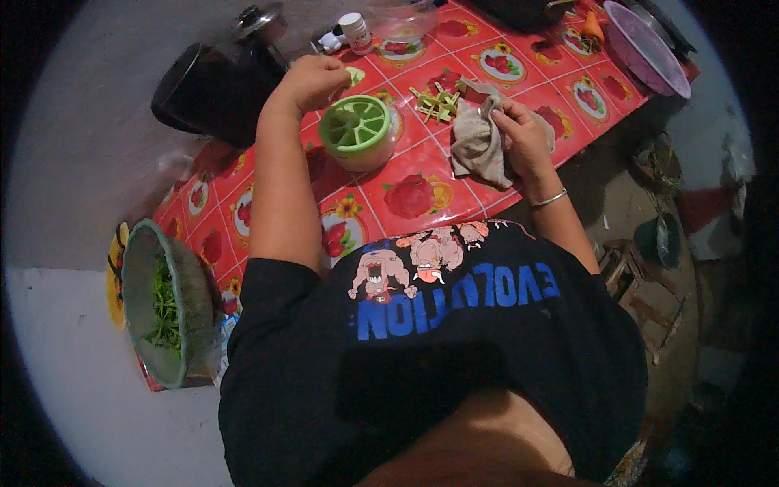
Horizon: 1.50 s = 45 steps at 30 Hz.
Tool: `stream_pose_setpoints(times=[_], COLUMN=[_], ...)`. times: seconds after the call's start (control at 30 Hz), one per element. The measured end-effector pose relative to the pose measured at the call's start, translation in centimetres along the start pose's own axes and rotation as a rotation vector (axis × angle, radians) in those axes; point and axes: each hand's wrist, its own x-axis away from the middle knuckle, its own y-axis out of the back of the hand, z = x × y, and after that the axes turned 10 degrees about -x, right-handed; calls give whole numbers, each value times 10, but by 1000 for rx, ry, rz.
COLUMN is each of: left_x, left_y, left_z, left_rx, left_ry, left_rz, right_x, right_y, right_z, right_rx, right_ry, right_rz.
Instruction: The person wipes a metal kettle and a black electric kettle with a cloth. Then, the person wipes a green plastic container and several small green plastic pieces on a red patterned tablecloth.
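Observation:
On the red patterned tablecloth (420, 158) stands a round container with a green slotted top (356, 123). Just behind it, my left hand (317, 79) has its fingers closed on a small pale-green piece (355, 76) whose kind I cannot tell. My right hand (524, 137) grips a crumpled greyish cloth (478, 143) near the table's front edge. Several yellow-green plastic pieces (436, 102) lie in a small pile just left of the cloth.
Dark pots (201, 91) stand at the back left, near a white bottle (355, 33). A green basin (201, 316) of leafy greens is at the left end. A purple basin (646, 49) and a carrot (592, 28) lie at the far right. A wooden stool (648, 304) is below.

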Motion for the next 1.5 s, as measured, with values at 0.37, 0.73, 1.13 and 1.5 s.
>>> stream_pose_setpoints(times=[0.37,0.73,1.13,1.5], left_x=[-3,-3,4,10], left_y=[-15,-7,-25,-19], left_z=[-6,-11,1,-16], left_rx=[-402,-301,-330,-399], left_ry=[97,118,208,266], left_rz=[134,165,197,134], right_x=[-4,4,5,3], right_y=[17,2,5,9], right_z=[-6,-2,-2,-5], right_rx=[106,-1,5,47], right_ry=[35,32,38,56], right_rz=[21,21,56,50])
